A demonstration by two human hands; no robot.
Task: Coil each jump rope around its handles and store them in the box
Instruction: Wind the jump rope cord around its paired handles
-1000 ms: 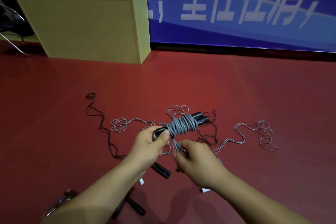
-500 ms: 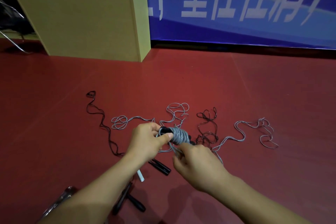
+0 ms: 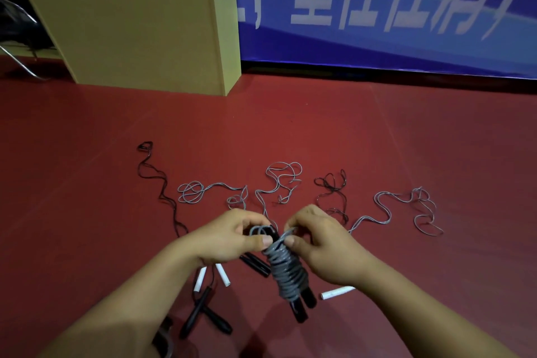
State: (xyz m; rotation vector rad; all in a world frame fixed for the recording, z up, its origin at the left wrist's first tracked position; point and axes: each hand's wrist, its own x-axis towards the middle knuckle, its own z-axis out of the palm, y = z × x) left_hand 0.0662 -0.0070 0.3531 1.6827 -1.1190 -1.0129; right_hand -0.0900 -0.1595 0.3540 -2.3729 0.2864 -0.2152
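Jump ropes remain mostly loose on the red floor (image 3: 406, 139): well short of the tan box (image 3: 139, 35) we count grey cords (image 3: 398, 212) and black cords (image 3: 157, 183) sprawled, with white handles (image 3: 337, 292) and black handles (image 3: 200, 311) nearer us. Between box and cords the floor lies open for carrying. We hold the grey coiled rope (image 3: 286, 267), nearly wound on its paired black handles, above the floor: our left hand (image 3: 232, 237) pinches its top, our right hand (image 3: 328, 244) pinches the last strand, fingers curled. We judge one rope almost done, none boxed.
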